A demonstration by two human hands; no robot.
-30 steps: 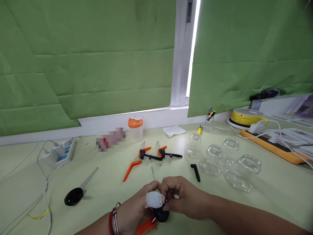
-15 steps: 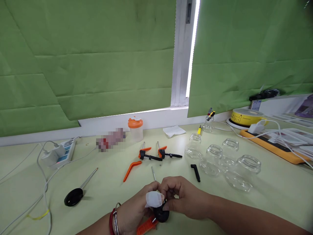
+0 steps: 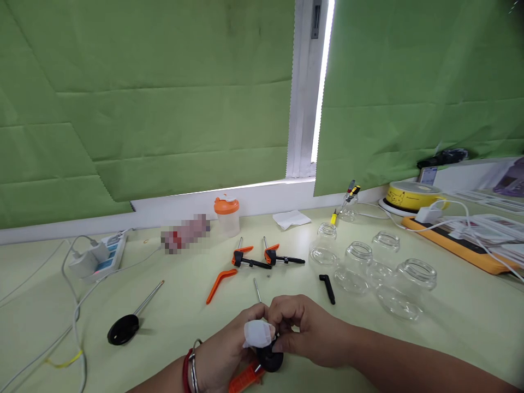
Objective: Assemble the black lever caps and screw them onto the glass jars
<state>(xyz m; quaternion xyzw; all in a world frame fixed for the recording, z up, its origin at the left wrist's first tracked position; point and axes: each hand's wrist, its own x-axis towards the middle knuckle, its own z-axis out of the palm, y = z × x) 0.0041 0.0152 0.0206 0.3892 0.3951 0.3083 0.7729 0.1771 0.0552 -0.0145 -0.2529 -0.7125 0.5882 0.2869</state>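
Near the front edge, my left hand (image 3: pixel 233 341) is closed around a device with a round black part (image 3: pixel 270 357) and an orange handle (image 3: pixel 245 377). White wrapping (image 3: pixel 258 333) covers one of its fingers. My right hand (image 3: pixel 305 330) pinches the black part from the right. A thin metal rod (image 3: pixel 257 290) points away above the hands. Beyond them lie two orange and black clamp-like pieces (image 3: pixel 244 258) (image 3: pixel 278 256), a loose orange lever (image 3: pixel 220 284) and a loose black lever (image 3: pixel 327 289). At the left rests a black disc with a metal stem (image 3: pixel 124 329).
Several clear glass jars (image 3: pixel 360 267) stand at the right. Behind are an orange-lidded cup (image 3: pixel 227 215), white paper (image 3: pixel 291 219) and a yellow tin (image 3: pixel 413 195). A power strip (image 3: pixel 108 256) with cables lies left, an orange case (image 3: pixel 454 245) right.
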